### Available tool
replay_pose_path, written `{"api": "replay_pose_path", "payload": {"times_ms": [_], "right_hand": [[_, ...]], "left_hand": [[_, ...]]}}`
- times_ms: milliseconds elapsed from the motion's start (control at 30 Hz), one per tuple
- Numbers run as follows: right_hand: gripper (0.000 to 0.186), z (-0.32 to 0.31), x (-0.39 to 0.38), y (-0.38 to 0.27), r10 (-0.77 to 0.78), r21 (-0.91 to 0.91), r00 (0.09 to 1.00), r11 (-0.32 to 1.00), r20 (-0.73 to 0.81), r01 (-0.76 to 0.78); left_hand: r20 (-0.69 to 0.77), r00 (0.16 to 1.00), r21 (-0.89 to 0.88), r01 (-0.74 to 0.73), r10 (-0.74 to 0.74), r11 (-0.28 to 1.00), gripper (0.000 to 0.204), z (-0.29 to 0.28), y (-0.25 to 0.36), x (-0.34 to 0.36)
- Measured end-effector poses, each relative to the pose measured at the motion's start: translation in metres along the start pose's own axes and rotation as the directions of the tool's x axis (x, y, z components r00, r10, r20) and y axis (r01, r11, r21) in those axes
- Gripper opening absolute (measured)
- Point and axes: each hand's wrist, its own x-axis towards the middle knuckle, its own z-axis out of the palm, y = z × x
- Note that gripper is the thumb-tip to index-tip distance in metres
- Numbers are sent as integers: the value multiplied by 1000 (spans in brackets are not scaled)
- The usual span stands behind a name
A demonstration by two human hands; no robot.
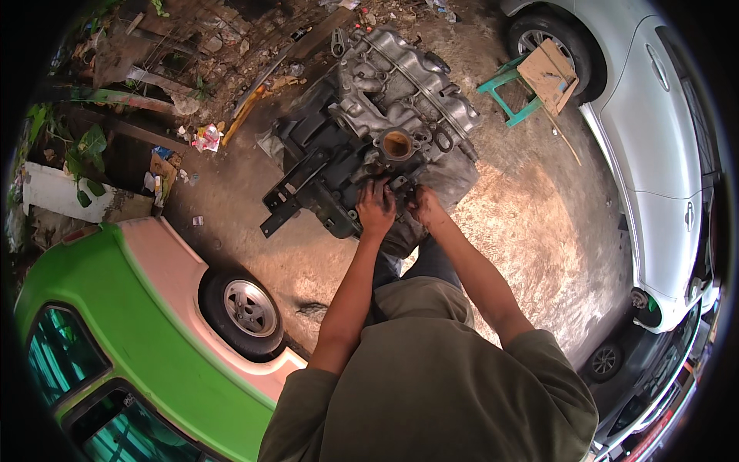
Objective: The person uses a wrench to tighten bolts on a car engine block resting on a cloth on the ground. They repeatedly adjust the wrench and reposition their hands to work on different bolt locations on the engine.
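Note:
A large engine [408,77] of dull silver metal with black parts stands in front of me on the ground. A round, rust-brown opening [397,144] in its top faces up, just beyond my hands. My left hand [376,208] lies against the dark near side of the engine, its fingers stretched forward over a black part. Close by on the right, my right hand [426,206] is bent inward with curled fingers at the same dark area. Whatever its fingertips grip is too small and shadowed to make out. A black slotted bracket [286,202] juts out left of my left hand.
A green and pink car [146,285] stands at the lower left, a silver car [654,138] at the right. Beyond the engine to the right is a green stool [504,88] with a wooden board [548,75] leaning on it. Litter and planks [231,46] cover the far left ground.

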Motion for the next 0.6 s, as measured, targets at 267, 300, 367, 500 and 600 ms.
{"api": "replay_pose_path", "payload": {"times_ms": [267, 300, 367, 500, 600], "right_hand": [[4, 36, 1, -16, 384, 311, 801, 914, -459, -260], [6, 39, -4, -30, 442, 388, 764, 881, -470, -272], [11, 43, -11, -49, 470, 536, 784, 817, -406, -212], [12, 60, 2, -62, 519, 416, 622, 852, -586, -319], [31, 69, 1, -73, 527, 286, 553, 838, -646, -464]], "left_hand": [[19, 1000, 6, 5, -5, 1000, 24, 1, 1, 1], [28, 1000, 13, 13, -13, 1000, 24, 1, 2, 2], [51, 998, 27, 31, -32, 999, 24, 0, 3, 1], [72, 997, 75, 7, -12, 997, 26, 0, 4, 2], [101, 995, 124, -8, -4, 992, 26, 0, 4, 2]]}}
